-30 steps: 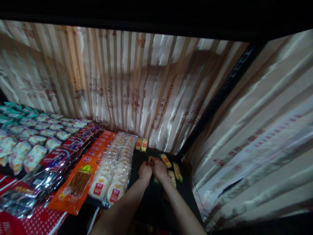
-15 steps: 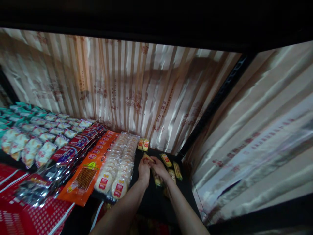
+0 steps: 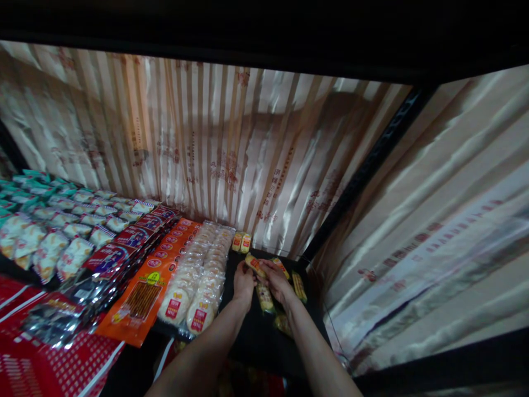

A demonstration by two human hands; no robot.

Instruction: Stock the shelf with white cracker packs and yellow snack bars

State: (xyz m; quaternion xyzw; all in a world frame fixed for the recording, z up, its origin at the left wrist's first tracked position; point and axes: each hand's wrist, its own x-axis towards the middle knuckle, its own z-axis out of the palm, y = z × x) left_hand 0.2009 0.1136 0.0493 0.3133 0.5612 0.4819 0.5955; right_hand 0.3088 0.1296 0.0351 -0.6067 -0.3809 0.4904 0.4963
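Observation:
A small yellow snack packet (image 3: 255, 265) with a red label is held between my two hands above the black shelf (image 3: 256, 344). My left hand (image 3: 243, 283) is closed with its fingertips at the packet's left side. My right hand (image 3: 275, 277) grips the other end, thumb and fingers closed. Beneath and beside my hands lie similar packets: one long packet (image 3: 265, 298) below them, another packet (image 3: 298, 286) to the right, and a dim packet (image 3: 283, 324) by my right forearm. Two upright packets (image 3: 241, 242) stand at the back of the shelf.
Left of my hands run rows of clear-wrapped rice crackers (image 3: 201, 310), orange snack bags (image 3: 140, 300), dark red-and-purple bags (image 3: 109, 259) and white snack bags (image 3: 76, 256). Printed sheeting (image 3: 231, 154) hangs behind. A black post (image 3: 355, 187) and an overhead board (image 3: 248, 33) frame the space.
The packet in my hands has turned so its red label shows more. My right hand has shifted slightly up and right, and the view has moved a little.

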